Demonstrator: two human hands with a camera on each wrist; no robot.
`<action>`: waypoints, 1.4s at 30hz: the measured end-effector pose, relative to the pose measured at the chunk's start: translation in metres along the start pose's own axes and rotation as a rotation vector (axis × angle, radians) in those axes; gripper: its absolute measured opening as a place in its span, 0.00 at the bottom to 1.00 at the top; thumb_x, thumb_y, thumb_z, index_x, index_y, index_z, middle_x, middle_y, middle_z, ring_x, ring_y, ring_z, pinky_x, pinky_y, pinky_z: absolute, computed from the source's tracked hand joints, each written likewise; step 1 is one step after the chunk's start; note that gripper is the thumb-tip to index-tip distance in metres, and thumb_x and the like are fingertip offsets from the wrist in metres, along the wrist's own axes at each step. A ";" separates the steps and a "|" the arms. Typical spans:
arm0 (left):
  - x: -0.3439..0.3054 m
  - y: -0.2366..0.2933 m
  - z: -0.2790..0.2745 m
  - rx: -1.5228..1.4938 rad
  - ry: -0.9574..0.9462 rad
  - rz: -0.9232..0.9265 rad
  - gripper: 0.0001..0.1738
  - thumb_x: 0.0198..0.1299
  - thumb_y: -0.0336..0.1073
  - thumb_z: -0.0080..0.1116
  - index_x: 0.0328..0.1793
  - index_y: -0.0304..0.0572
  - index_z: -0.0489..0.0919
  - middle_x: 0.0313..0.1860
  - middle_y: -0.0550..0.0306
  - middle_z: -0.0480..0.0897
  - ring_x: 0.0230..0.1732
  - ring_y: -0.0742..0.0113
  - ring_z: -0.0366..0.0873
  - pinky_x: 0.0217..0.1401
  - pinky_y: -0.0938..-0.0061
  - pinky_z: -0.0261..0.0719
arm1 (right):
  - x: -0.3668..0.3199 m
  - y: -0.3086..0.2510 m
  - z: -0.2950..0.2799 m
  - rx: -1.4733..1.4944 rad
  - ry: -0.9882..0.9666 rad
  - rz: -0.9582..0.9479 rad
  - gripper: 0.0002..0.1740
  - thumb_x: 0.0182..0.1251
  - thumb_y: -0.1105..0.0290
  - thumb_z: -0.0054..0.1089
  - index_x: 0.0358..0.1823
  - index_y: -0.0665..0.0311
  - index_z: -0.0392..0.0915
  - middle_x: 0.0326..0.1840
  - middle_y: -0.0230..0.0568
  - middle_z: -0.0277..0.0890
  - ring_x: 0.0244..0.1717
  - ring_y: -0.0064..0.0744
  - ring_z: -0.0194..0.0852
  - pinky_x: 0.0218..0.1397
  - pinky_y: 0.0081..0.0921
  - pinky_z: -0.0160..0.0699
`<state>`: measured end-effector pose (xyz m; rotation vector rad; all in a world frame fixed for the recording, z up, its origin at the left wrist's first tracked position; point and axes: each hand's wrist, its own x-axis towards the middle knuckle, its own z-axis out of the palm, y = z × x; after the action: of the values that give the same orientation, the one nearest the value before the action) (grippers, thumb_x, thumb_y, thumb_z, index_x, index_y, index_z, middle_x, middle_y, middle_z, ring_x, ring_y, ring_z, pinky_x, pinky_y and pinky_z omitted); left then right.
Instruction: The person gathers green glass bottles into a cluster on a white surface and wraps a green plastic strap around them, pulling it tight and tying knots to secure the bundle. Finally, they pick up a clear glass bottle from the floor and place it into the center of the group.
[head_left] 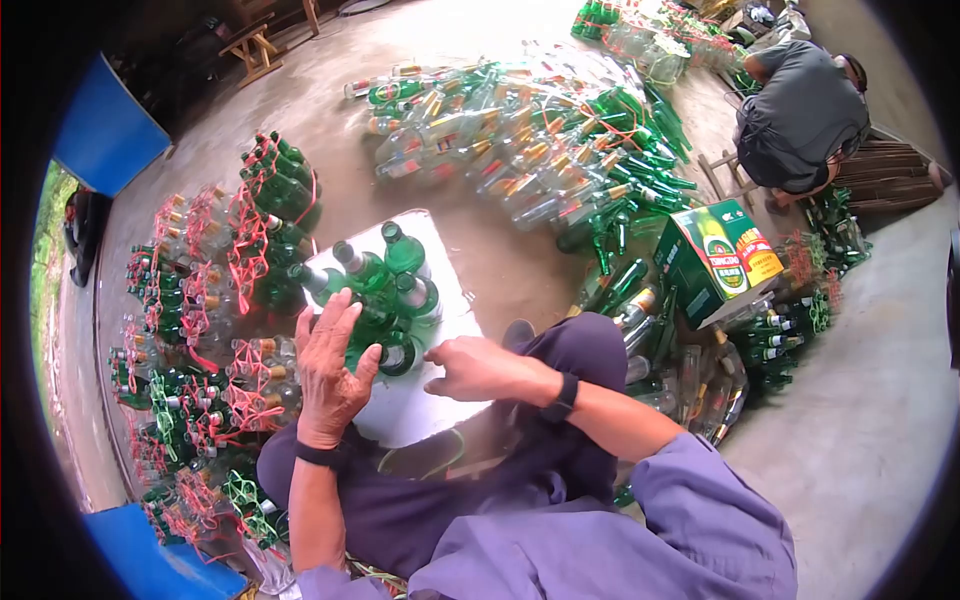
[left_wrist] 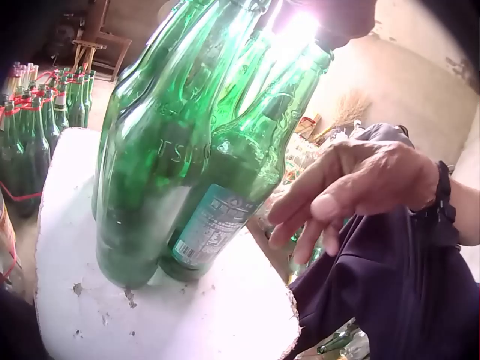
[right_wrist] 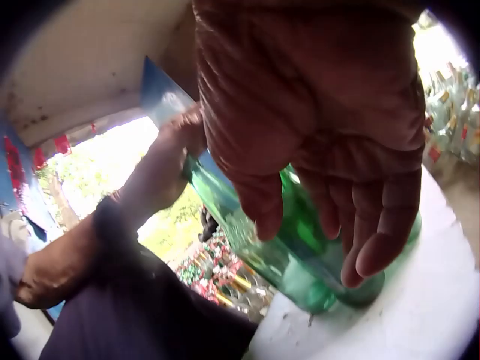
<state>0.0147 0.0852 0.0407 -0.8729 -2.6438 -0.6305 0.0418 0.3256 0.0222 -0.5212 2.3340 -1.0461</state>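
Note:
Several green glass beer bottles (head_left: 405,250) stand close together on a white board (head_left: 415,410) in front of me. My left hand (head_left: 330,360) is over the near left of the group, its thumb and fingers around the top of a green bottle (left_wrist: 154,161). The left wrist view shows a label on the bottle beside it. To the right of the group, my right hand (head_left: 470,368) is apart from the glass in the left wrist view, its fingers (left_wrist: 341,191) loosely bent and holding nothing. From the right wrist, the palm hides part of the bottles.
Bottle bundles tied with red string (head_left: 205,330) stand along my left. A large heap of loose clear and green bottles (head_left: 510,140) lies ahead. A green beer carton (head_left: 715,260) is at the right, near more bottles. Another person (head_left: 805,115) bends over at the back right.

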 end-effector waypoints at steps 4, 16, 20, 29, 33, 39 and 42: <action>0.002 0.001 -0.002 -0.019 -0.008 -0.006 0.29 0.67 0.48 0.59 0.68 0.38 0.75 0.71 0.43 0.76 0.70 0.48 0.74 0.80 0.49 0.54 | -0.036 0.013 -0.071 0.173 0.171 -0.080 0.22 0.67 0.62 0.64 0.53 0.75 0.81 0.39 0.54 0.85 0.42 0.36 0.86 0.49 0.33 0.82; 0.008 0.003 -0.002 -0.040 -0.069 -0.083 0.29 0.68 0.51 0.57 0.67 0.37 0.75 0.69 0.41 0.77 0.66 0.47 0.77 0.80 0.48 0.54 | -0.061 0.275 -0.189 0.065 0.621 0.806 0.30 0.55 0.60 0.65 0.53 0.78 0.77 0.45 0.65 0.83 0.52 0.55 0.83 0.58 0.40 0.79; 0.011 0.003 0.000 -0.012 -0.064 -0.070 0.30 0.68 0.51 0.57 0.67 0.37 0.75 0.69 0.40 0.77 0.66 0.47 0.77 0.80 0.47 0.53 | -0.059 0.348 -0.192 -0.048 0.823 0.788 0.41 0.54 0.65 0.61 0.70 0.76 0.63 0.58 0.69 0.76 0.62 0.62 0.76 0.65 0.45 0.74; 0.012 -0.001 0.003 -0.020 -0.093 -0.111 0.31 0.68 0.55 0.56 0.68 0.38 0.74 0.69 0.39 0.77 0.67 0.44 0.76 0.81 0.45 0.50 | -0.030 0.397 -0.207 -0.221 0.779 0.701 0.47 0.54 0.66 0.65 0.76 0.76 0.57 0.69 0.67 0.69 0.71 0.56 0.68 0.74 0.38 0.67; 0.012 -0.002 0.003 -0.026 -0.108 -0.111 0.31 0.69 0.55 0.55 0.68 0.38 0.74 0.69 0.38 0.76 0.68 0.44 0.75 0.81 0.45 0.49 | -0.022 0.410 -0.207 -0.345 0.777 0.725 0.39 0.53 0.68 0.64 0.69 0.73 0.67 0.60 0.68 0.76 0.64 0.59 0.75 0.68 0.42 0.73; 0.014 -0.001 0.004 -0.028 -0.101 -0.106 0.30 0.68 0.53 0.57 0.66 0.37 0.75 0.68 0.37 0.77 0.67 0.44 0.76 0.81 0.44 0.49 | -0.011 0.405 -0.186 -0.530 0.799 0.590 0.27 0.61 0.68 0.66 0.61 0.67 0.71 0.45 0.64 0.80 0.50 0.64 0.80 0.54 0.51 0.79; 0.016 0.000 0.004 -0.024 -0.087 -0.097 0.29 0.67 0.51 0.58 0.65 0.36 0.75 0.66 0.36 0.78 0.65 0.44 0.78 0.80 0.45 0.50 | -0.003 0.388 -0.172 -0.566 0.776 0.586 0.21 0.64 0.67 0.65 0.55 0.67 0.72 0.42 0.64 0.80 0.48 0.65 0.81 0.51 0.53 0.79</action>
<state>0.0024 0.0948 0.0439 -0.8001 -2.7764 -0.6628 -0.1101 0.6680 -0.1782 0.4784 3.1711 -0.3016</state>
